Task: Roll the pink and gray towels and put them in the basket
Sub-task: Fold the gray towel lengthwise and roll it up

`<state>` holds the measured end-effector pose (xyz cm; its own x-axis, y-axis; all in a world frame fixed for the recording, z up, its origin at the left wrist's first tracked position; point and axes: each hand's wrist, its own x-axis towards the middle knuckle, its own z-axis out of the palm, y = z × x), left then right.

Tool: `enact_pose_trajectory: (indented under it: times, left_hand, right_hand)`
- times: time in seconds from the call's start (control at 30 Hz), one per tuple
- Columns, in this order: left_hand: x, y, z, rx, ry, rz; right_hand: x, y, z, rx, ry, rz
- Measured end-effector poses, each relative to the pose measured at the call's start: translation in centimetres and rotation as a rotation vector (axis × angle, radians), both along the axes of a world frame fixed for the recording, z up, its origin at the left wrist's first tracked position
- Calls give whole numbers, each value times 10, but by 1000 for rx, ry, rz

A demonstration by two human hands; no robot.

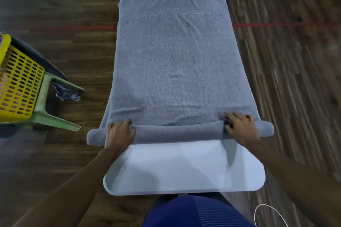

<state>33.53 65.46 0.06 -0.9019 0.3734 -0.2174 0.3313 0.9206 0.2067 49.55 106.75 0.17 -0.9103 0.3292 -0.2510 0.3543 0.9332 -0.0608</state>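
Note:
A gray towel (173,61) lies spread along the white table (177,167). Its near end is wound into a thin roll that overhangs the table on both sides. My left hand (120,132) grips the roll near its left end, fingers curled over the top. My right hand (239,127) grips it near the right end in the same way. The yellow perforated basket (18,83) stands at the far left on a green stool (53,116). No pink towel shows clearly; something pinkish glimmers through the basket's holes.
Dark wooden floor surrounds the table, crossed by a red line (276,24). Blue-gray cloth (68,94) hangs behind the stool. A white cable (258,212) lies on the floor at bottom right.

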Motion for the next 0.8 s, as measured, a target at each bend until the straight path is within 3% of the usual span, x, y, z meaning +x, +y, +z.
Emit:
enact_pose_trajectory:
  times: [0.17, 0.33, 0.47, 0.6, 0.63, 0.7, 0.8]
  left_hand:
    - [24, 2, -8, 150, 246, -212]
    - [31, -4, -12, 24, 139, -325]
    - [21, 10, 5, -12, 51, -247]
    - [7, 19, 11, 88, -54, -50]
    - [5, 19, 9, 104, -17, -13]
    - [6, 17, 2, 107, 128, 31]
    - [17, 16, -6, 165, 263, -96]
  right_hand:
    - [21, -13, -10, -69, 261, 113]
    - [33, -12, -21, -166, 138, 188]
    - [8, -11, -3, -154, -4, 103]
    - [-18, -2, 12, -423, -263, -90]
    - [-22, 1, 11, -420, -248, -115]
    - [-23, 4, 5, -223, -56, -115]
    - [-13, -4, -2, -100, 177, -25]
